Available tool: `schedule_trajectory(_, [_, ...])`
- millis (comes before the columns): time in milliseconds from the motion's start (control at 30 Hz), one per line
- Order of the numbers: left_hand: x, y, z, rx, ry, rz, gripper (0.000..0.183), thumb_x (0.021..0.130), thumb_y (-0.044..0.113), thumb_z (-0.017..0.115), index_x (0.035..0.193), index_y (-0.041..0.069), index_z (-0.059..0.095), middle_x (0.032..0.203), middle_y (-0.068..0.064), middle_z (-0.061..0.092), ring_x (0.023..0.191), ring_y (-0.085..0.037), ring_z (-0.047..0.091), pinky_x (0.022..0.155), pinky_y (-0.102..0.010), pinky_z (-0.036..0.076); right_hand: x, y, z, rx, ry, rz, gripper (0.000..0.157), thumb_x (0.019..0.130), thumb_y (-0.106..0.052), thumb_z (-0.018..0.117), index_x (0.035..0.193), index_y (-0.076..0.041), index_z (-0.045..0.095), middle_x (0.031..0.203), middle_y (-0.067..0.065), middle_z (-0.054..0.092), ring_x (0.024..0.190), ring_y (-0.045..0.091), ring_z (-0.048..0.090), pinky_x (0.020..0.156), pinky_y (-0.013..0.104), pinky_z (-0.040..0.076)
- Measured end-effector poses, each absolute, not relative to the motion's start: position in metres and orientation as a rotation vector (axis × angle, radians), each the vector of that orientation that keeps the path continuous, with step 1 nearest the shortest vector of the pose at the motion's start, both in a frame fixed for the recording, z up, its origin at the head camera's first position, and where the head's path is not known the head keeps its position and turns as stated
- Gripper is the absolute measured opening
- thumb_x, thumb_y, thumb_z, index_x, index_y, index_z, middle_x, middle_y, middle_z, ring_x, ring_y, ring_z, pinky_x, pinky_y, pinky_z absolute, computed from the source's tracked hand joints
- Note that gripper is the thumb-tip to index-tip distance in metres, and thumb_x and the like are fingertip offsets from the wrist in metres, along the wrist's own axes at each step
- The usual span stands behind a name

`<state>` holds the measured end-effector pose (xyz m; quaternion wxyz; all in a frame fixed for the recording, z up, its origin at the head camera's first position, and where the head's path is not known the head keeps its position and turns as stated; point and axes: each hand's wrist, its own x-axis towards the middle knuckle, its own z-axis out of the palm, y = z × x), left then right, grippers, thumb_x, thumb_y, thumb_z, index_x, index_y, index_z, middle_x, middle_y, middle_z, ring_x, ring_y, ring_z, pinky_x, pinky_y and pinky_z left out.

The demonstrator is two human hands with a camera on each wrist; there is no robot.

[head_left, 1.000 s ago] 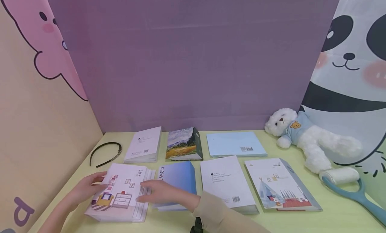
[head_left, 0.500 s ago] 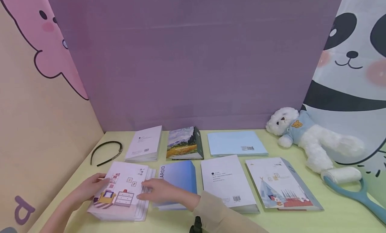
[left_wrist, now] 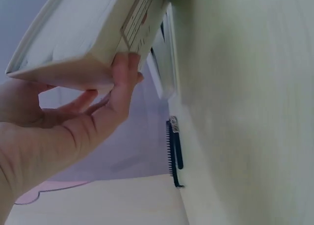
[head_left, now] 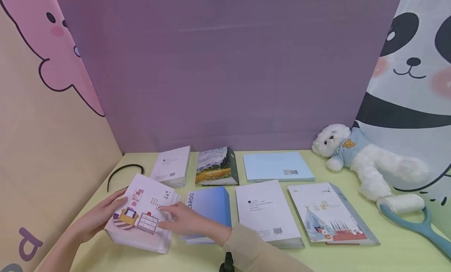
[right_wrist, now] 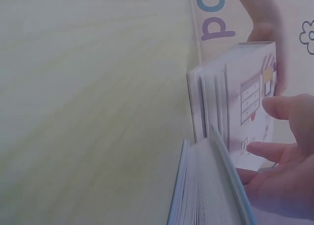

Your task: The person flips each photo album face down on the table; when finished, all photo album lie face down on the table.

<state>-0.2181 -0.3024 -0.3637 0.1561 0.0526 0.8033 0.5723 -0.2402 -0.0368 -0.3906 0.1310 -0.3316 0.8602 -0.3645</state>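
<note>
In the head view, my left hand (head_left: pixel 96 216) grips a thick pale pink book (head_left: pixel 142 197) with drawings of a chair and a drawer chest on its cover. The book is tilted, its near end off the table. From the left wrist, the fingers curl round the book's edge (left_wrist: pixel 78 33), and the lower side shows clear of the tabletop. My right hand (head_left: pixel 186 219) lies over the right part of the cover. Its fingers (right_wrist: pixel 267 150) are extended, at or close to the cover. Beneath the right forearm lies a blue book (head_left: pixel 211 205), partly hidden.
Several other books lie in two rows, among them a white one (head_left: pixel 267 213), a landscape-painting one (head_left: pixel 213 166) and a light blue one (head_left: pixel 275 166). A black headband (head_left: pixel 121 169) lies back left. At right are a white teddy bear (head_left: pixel 375 162) and a blue-handled lint roller (head_left: pixel 419 227).
The pink book has been raised and turned clockwise by the left hand, and it covers part of the headband. My right hand has stayed by the cover and shifted slightly up and left.
</note>
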Motion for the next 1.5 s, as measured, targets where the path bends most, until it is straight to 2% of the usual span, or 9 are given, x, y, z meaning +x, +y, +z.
schedule_trajectory(133, [-0.216,-0.296,-0.357,0.130,2.398,1.618,0.065,0.101,0.041,0.035,0.151,0.009,0.008,0.104,0.000,0.061,0.086,-0.007,0.061,0.074,-0.032,0.053,-0.242,-0.041,-0.390,-1.007,2.462,-1.098,0.054,0.091,-0.036,0.060,0.140,-0.017,0.046,0.141,0.004,0.048,0.118,0.015,0.053,0.096,0.025,0.045])
schedule_trajectory(333, [-0.213,-0.287,-0.349,0.153,2.505,1.643,0.061,0.102,0.046,0.026,0.150,0.010,0.018,0.129,-0.018,0.050,0.096,-0.010,0.058,0.077,-0.033,0.053,-0.239,-0.045,-0.388,-0.899,2.434,-1.127,0.059,0.089,-0.047,0.059,0.143,-0.035,0.038,0.143,0.003,0.046,0.117,0.015,0.052,0.087,0.029,0.048])
schedule_trajectory(533, [-0.209,-0.274,-0.344,0.216,2.507,1.754,0.057,0.102,0.038,0.033,0.144,-0.001,0.031,0.118,-0.005,0.054,0.091,-0.013,0.060,0.072,-0.034,0.056,-0.236,-0.046,-0.386,-0.837,2.412,-1.162,0.066,0.091,-0.055,0.051,0.147,-0.045,0.019,0.144,0.010,0.044,0.122,0.027,0.054,0.090,0.039,0.051])
schedule_trajectory(600, [-0.210,-0.271,-0.344,0.226,2.504,1.772,0.057,0.102,0.036,0.037,0.143,-0.003,0.032,0.120,-0.003,0.054,0.091,-0.011,0.061,0.073,-0.034,0.057,-0.236,-0.045,-0.385,-0.839,2.423,-1.170,0.065,0.092,-0.055,0.048,0.148,-0.042,0.017,0.145,0.010,0.043,0.123,0.026,0.052,0.092,0.039,0.050])
schedule_trajectory(833, [-0.213,-0.268,-0.347,0.261,2.496,1.763,0.057,0.099,0.031,0.046,0.143,-0.002,0.033,0.125,0.000,0.056,0.095,-0.004,0.061,0.078,-0.031,0.056,-0.238,-0.044,-0.374,-0.848,2.397,-1.357,0.065,0.095,-0.050,0.045,0.146,-0.012,0.034,0.150,0.008,0.034,0.130,0.023,0.045,0.100,0.034,0.045])
schedule_trajectory(933, [-0.214,-0.267,-0.350,0.295,2.456,1.759,0.057,0.099,0.030,0.047,0.143,-0.002,0.032,0.126,-0.004,0.056,0.099,-0.001,0.059,0.080,-0.031,0.055,-0.236,-0.043,-0.369,-0.793,2.308,-1.467,0.066,0.094,-0.050,0.047,0.148,-0.018,0.028,0.148,0.009,0.036,0.125,0.025,0.051,0.096,0.035,0.049])
schedule_trajectory(1100, [-0.214,-0.263,-0.355,0.354,2.374,1.734,0.053,0.099,0.028,0.047,0.138,-0.006,0.035,0.121,-0.003,0.058,0.102,0.001,0.058,0.082,-0.034,0.054,-0.232,-0.037,-0.362,-0.720,2.263,-1.504,0.065,0.094,-0.058,0.039,0.150,-0.034,0.017,0.144,0.005,0.044,0.125,0.024,0.051,0.096,0.042,0.047])
schedule_trajectory(1333, [-0.217,-0.254,-0.364,0.421,2.302,1.704,0.043,0.099,0.030,0.046,0.127,-0.003,0.042,0.120,-0.006,0.055,0.102,-0.007,0.059,0.086,-0.037,0.053,-0.235,-0.031,-0.358,-0.728,2.236,-1.613,0.057,0.094,-0.048,0.049,0.144,-0.023,0.036,0.136,0.004,0.049,0.119,0.025,0.054,0.091,0.037,0.050])
schedule_trajectory(1500, [-0.217,-0.254,-0.372,0.445,2.237,1.669,0.041,0.101,0.031,0.043,0.128,0.000,0.042,0.122,-0.010,0.054,0.104,-0.013,0.059,0.089,-0.040,0.052,-0.233,-0.027,-0.360,-0.707,2.185,-1.708,0.067,0.093,-0.040,0.056,0.148,-0.018,0.027,0.139,0.011,0.044,0.118,0.028,0.055,0.090,0.038,0.051])
